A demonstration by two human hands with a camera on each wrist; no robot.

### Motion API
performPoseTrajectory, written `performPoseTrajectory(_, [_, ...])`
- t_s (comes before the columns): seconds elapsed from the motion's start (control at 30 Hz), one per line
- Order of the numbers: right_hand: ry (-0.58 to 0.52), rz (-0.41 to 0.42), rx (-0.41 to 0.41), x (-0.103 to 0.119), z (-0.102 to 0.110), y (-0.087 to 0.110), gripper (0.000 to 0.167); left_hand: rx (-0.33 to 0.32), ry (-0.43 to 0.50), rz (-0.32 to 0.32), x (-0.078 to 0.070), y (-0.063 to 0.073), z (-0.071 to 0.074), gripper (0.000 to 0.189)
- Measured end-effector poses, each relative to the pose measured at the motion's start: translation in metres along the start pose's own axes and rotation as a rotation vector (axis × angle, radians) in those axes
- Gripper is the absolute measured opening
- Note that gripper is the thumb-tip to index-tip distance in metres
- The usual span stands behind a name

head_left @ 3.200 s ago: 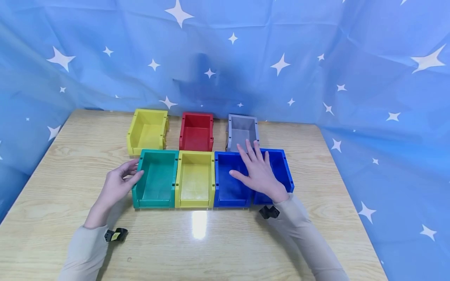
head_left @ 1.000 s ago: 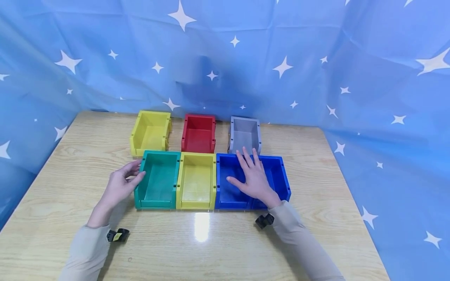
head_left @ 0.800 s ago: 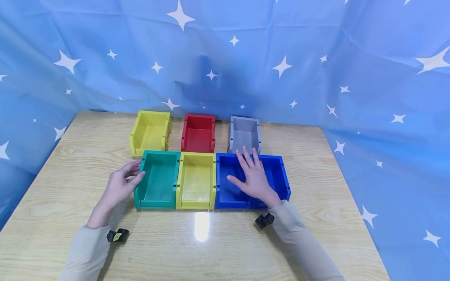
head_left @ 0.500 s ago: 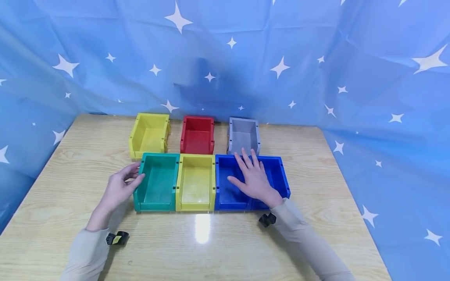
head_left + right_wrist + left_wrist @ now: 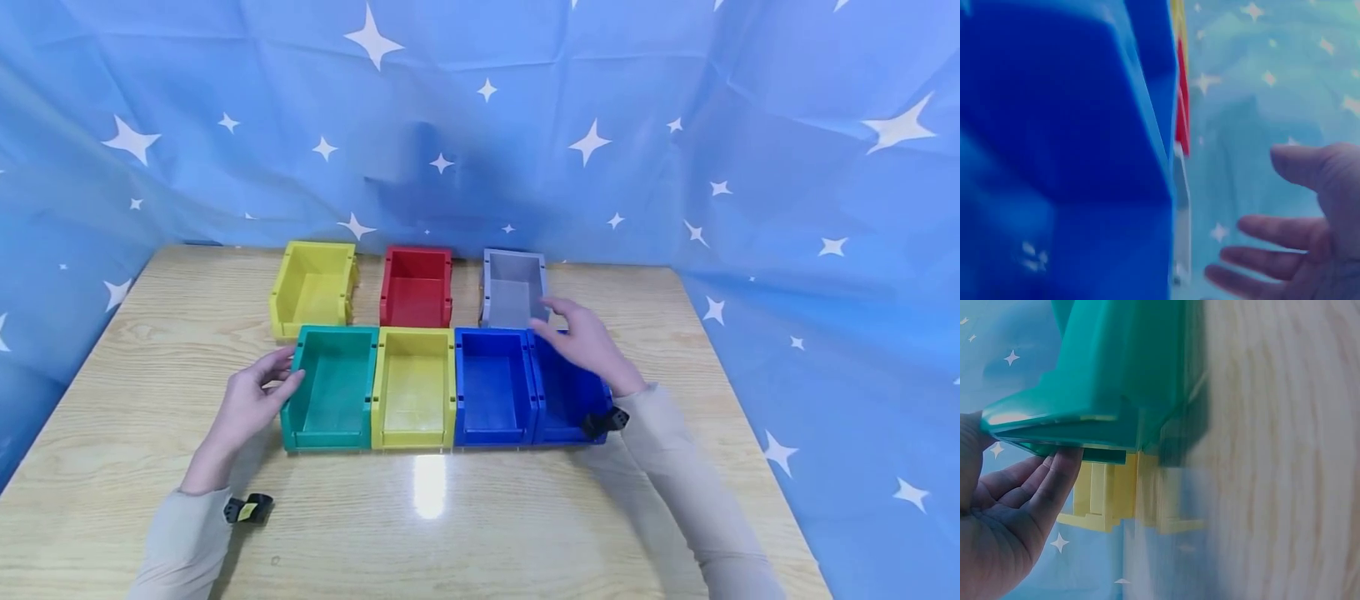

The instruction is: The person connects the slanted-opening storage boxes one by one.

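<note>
My left hand (image 5: 251, 402) pinches the left side wall of a green storage bin (image 5: 332, 387), thumb over the rim and fingers beneath it outside. The left wrist view gives a closer look at that hand (image 5: 1013, 512) under the green wall. A yellow bin (image 5: 415, 383), a blue bin (image 5: 495, 383) and a second blue bin (image 5: 564, 396) continue the front row side by side. Above the rear of the rightmost blue bin hovers my right hand (image 5: 588, 337), holding nothing. Its spread fingers (image 5: 1272, 232) stand apart from the blue wall in the right wrist view.
Behind the front row, a yellow bin (image 5: 313, 287), a red bin (image 5: 417, 287) and a grey bin (image 5: 514, 287) stand spaced apart. The wooden table (image 5: 337, 533) meets a blue star-patterned cloth (image 5: 300, 108) at the back and sides.
The right blue bin, slightly askew at first, has shifted left against its neighbour. My right hand has since lifted off the blue bins toward the right. My left hand stays at the green bin.
</note>
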State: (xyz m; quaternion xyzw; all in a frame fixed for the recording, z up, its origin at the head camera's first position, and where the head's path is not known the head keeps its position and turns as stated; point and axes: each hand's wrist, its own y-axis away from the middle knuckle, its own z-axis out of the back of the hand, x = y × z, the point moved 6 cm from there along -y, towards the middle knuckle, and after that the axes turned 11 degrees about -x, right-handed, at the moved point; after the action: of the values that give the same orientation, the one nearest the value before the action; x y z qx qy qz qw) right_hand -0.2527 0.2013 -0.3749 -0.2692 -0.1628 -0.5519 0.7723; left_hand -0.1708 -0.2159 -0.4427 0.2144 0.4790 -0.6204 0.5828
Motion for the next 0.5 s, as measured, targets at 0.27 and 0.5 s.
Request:
performPoseTrajectory(0.27, [-0.172, -0.087, -0.109, -0.036, 0.024, -0.034, 0.042, 0.001, 0.003, -0.014, -0.004, 0.000, 0.002, 0.037])
performPoseTrajectory(0.5, [-0.279, -0.173, -0.103, -0.065, 0.025, -0.058, 0.043, 0.002, 0.007, -0.024, -0.005, 0.000, 0.003, 0.037])
